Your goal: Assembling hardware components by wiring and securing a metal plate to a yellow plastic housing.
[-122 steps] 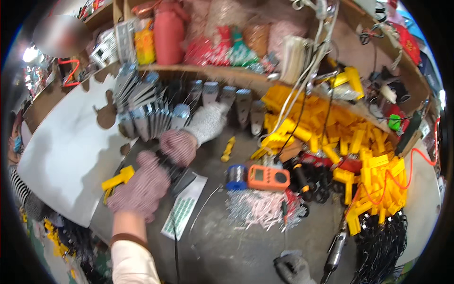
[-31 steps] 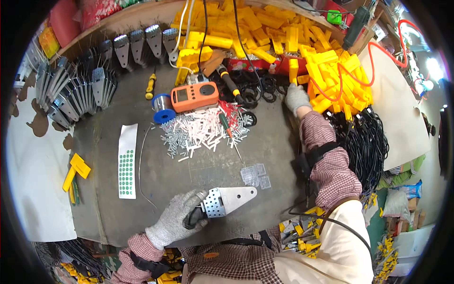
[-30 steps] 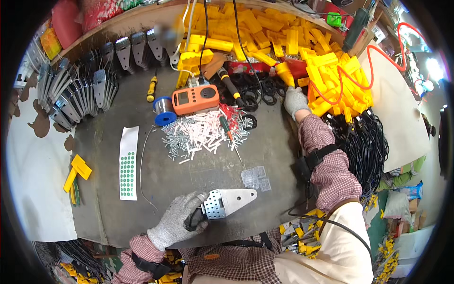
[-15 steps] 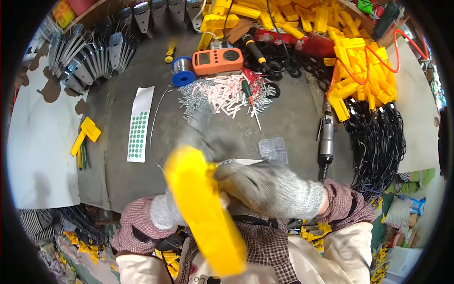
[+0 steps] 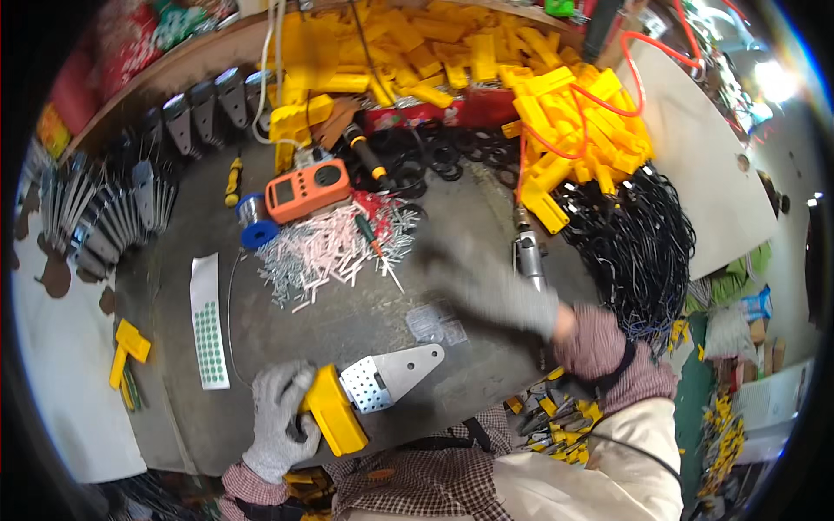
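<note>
Hands, both in grey knit gloves. My left hand [image 5: 280, 417], near left on the grey bench [image 5: 365, 321], is closed around the yellow plastic handle [image 5: 333, 422] of a tool whose flat perforated silver metal plate [image 5: 391, 377] points right and lies on the bench. My right hand [image 5: 486, 286], motion-blurred at centre, hovers beside a silver cylindrical power tool [image 5: 528, 259]; its grip I cannot tell. Far left: orange handheld meter [image 5: 308, 189], scattered white and pink tubes [image 5: 326, 252], blue wire spool [image 5: 255, 227]. Left: white strip of green dot stickers [image 5: 208, 321].
</note>
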